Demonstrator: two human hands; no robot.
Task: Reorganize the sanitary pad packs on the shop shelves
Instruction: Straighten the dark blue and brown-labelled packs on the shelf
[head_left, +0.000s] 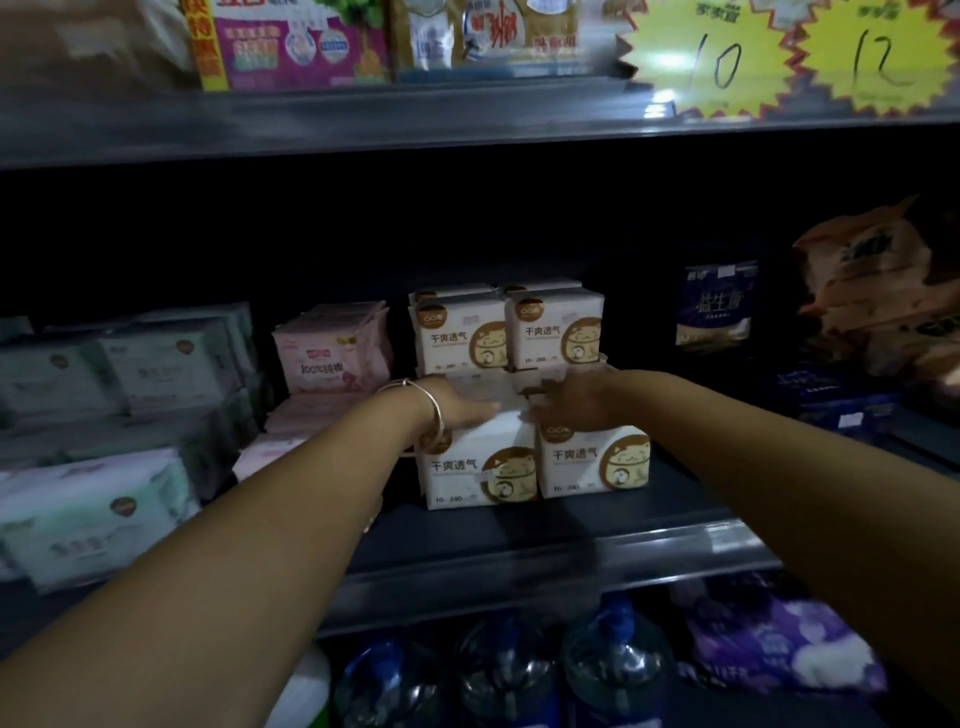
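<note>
Two white pad packs with a brown cat print stand side by side at the front of the middle shelf: the left pack (478, 470) and the right pack (595, 460). My left hand (460, 408), with a bangle on the wrist, lies flat on top of the left pack. My right hand (574, 402) rests with straight fingers on top of the right pack. Behind them, two more cat-print packs (506, 330) sit on top of a stack.
Pink packs (332, 353) and green-white packs (104, 441) fill the shelf to the left. A dark blue pack (717, 304) and an orange bag (872, 291) stand to the right. Yellow price signs (789, 57) hang above. Water bottles (509, 675) stand below the shelf edge (545, 566).
</note>
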